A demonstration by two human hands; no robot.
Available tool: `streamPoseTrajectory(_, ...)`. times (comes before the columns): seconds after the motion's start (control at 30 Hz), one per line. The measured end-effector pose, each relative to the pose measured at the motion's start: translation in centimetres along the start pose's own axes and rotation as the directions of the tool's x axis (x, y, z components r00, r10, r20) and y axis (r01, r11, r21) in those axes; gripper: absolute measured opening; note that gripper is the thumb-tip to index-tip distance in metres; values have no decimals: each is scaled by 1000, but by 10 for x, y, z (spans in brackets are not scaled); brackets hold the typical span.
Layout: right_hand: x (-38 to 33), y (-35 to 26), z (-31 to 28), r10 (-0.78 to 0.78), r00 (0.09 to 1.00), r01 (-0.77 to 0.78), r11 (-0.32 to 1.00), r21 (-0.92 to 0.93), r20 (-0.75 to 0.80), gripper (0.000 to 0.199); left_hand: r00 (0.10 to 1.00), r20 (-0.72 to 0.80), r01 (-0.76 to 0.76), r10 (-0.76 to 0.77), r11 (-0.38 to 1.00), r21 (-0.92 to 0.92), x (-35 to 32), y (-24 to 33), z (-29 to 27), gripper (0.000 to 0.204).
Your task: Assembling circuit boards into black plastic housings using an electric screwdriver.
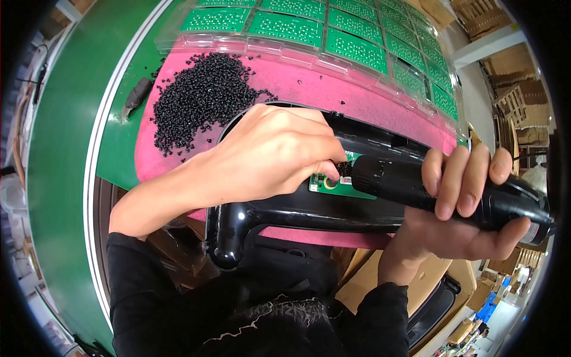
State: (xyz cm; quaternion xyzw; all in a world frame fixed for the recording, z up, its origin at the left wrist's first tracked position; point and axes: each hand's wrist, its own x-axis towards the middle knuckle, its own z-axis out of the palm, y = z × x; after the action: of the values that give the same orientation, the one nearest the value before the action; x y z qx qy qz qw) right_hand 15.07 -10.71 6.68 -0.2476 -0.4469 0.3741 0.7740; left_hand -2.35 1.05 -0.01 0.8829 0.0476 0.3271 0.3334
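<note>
On the green surface, far left: a dark stubby object [138,93] lies on the bare green surface [65,143], just beside the pink mat.
Black pile: small black pieces [202,98] (too tiny here to make out their shape) lie loose on the pink mat [285,74], near the left forearm, probably so that they can be reached easily.
Black housing: the glossy shell [297,211] rests hollow side up on the mat, which seems meant to cushion its finish.
Left hand: it arches over the shell [279,146], fingertips drawn close at the tool's nose, likely for fine guiding; whether they pinch a piece cannot be told.
Green board: partly hidden, the circuit board [324,186] sits inside the shell, just below the left fingertips and under the tool's nose.
Clear trays: beyond the mat, more boards stand in rows within trays [247,44], presumably to keep them separate.
Black power tool: it lies nearly level [395,181], nose leftward.
Right hand: fingers and thumb wrap the tool's body [461,199], apparently to steady its weight.
</note>
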Motion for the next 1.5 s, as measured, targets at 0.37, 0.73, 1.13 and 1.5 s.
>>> streamPoseTrajectory(0.37,-9,12,2,105,991,-83,970,-228,87,59,976,218,-10,31,995,-97,1,-6,-1,22)
streamPoseTrajectory(0.73,-12,17,12,166,986,-150,941,-302,26,61,971,237,60,-43,996,-64,-3,-4,-1,20)
streamPoseTrajectory(1.13,-11,23,18,188,970,-141,951,-275,156,61,968,231,147,-96,966,-212,-13,-10,2,21)
streamPoseTrajectory(1.5,-15,20,39,326,943,-294,909,-297,66,62,871,310,460,-380,853,-247,3,5,-12,12)
